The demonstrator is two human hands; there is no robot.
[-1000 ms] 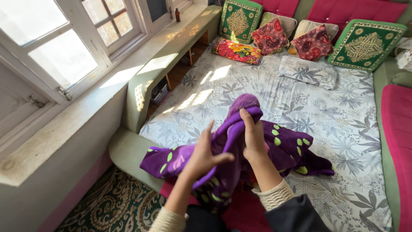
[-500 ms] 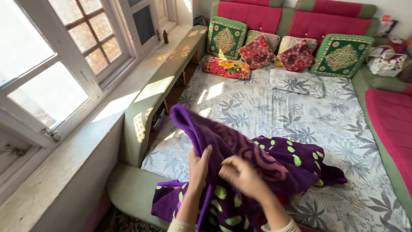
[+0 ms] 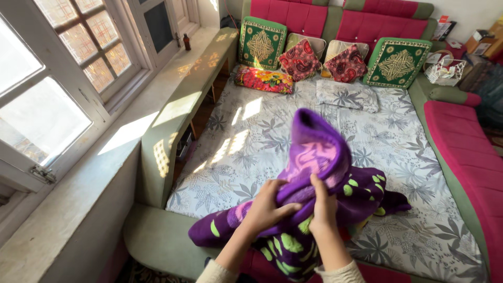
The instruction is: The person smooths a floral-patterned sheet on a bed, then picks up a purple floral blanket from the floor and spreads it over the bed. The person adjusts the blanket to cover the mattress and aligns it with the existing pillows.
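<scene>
Blanket [image 3: 319, 173], purple with green spots and a pink pattern, is lying bunched at the near end of the bed [image 3: 293, 126], and both hands are lifting part of it into a hump above the sheet. Its lower folds are draping over the bed's near edge, and one end is trailing left toward the green ledge [image 3: 157, 236].

The left hand [image 3: 267, 209] is gripping a fold from the left, its fingers [image 3: 283, 210] curling around the cloth and pressing into it. The right hand [image 3: 323, 209] is sitting just beside it, touching the same fold, with its fingers [image 3: 318, 186] pointing up and pinching the fabric against the palm. Cream cuffs are showing at both wrists.

The sheet is pale with grey leaf prints, and sunlight is falling across its left part. At the far end, pillows are leaning against a red and green headboard [image 3: 335, 13]: two green cushions [image 3: 260, 44] with gold patterns, two red paisley ones [image 3: 299, 58], a bright floral one [image 3: 263, 79] lying flat, and a leaf-print pillow [image 3: 347, 94]. A red padded bench [image 3: 463, 152] is running along the right side of the bed. On the left, a white window [image 3: 68, 68] is standing above a wide sill [image 3: 136, 131], and a small dark bottle [image 3: 187, 42] is resting at the sill's far end.
</scene>
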